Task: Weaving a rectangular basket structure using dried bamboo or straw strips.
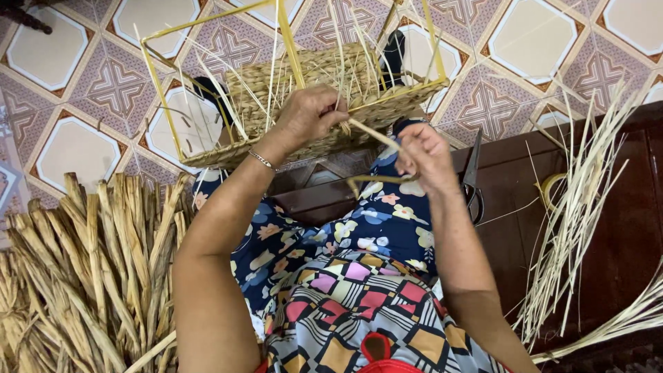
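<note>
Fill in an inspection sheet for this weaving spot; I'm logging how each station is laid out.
Surface: patterned tiled floor; dark wooden bench at right.
Job's things: half-woven basket on a yellow wire frame, propped on the person's legs; a flat weaving strand runs between the hands.
Clutter: bundle of dried flat leaves at left; loose pale straw stalks and scissors on the bench.
Grippers: left hand grips the basket's rim and the strand; right hand pinches the strand.
Cables: nothing seen.
Surroundings: dark furniture leg at top left.
</note>
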